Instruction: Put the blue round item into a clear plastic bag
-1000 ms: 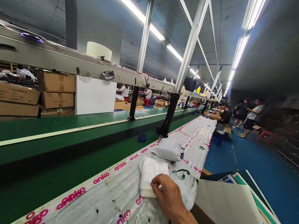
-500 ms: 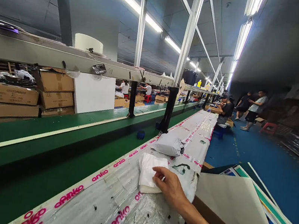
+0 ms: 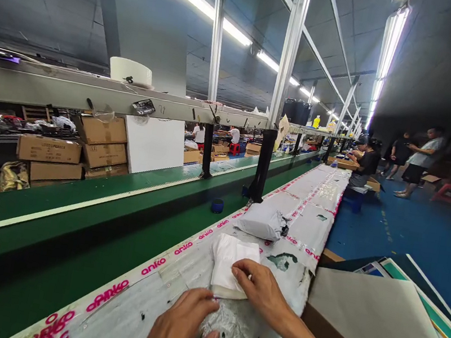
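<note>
My right hand (image 3: 258, 289) rests with its fingertips on a folded white bundle (image 3: 230, 261) lying on the plastic-covered bench (image 3: 132, 297). My left hand (image 3: 181, 330) lies flat on the crinkled clear plastic just in front of that bundle, fingers spread, holding nothing. A grey-white poly bag parcel (image 3: 262, 223) sits a little farther along the bench, apart from both hands.
A green conveyor belt (image 3: 71, 224) runs along the left. A cardboard box with large printed sheets (image 3: 380, 325) stands at my right. A small blue cup (image 3: 217, 206) sits on the belt edge. People work farther down the line; two stand on the blue floor.
My left hand has come into view and settled on the plastic in front of the white bundle. My right hand stays on the bundle. The view has shifted slightly right.
</note>
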Tool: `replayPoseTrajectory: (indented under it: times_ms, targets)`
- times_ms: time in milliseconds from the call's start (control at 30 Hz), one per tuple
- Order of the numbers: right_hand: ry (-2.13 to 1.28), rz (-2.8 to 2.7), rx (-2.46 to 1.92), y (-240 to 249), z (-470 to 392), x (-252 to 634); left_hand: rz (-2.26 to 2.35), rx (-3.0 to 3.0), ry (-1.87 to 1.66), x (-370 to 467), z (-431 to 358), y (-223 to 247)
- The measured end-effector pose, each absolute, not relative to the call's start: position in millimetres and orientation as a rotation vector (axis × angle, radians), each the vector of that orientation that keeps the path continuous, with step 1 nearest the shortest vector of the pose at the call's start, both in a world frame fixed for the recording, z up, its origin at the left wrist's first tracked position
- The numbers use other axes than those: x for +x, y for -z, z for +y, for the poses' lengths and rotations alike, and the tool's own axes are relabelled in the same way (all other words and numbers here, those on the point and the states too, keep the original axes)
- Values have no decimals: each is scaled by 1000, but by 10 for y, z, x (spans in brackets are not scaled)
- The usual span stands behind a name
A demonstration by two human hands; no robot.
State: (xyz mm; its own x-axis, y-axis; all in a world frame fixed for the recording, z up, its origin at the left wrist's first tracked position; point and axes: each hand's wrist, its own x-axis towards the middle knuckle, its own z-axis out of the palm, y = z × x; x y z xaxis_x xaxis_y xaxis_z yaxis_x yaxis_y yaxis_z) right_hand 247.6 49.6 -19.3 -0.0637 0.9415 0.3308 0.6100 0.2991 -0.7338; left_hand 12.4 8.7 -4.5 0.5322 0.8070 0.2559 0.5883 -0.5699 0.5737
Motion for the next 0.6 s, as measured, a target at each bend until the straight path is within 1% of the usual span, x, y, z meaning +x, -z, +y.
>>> replayPoseTrajectory:
  times_ms: [133,267,433,600]
  targets:
    - [-569,-1741,-1381,199,488,2499,1284,2418,-532,471,276,229]
    - [-647,-1678,-1357,205,504,2501,1315,2438,-409,577,314,280]
    - [-689,-1617,-1326,185,501,2460,1297,2454,-373,598,298,224]
    - [-721,-1605,-1284,170,490,2404,1294,2450,-381,599,267,293]
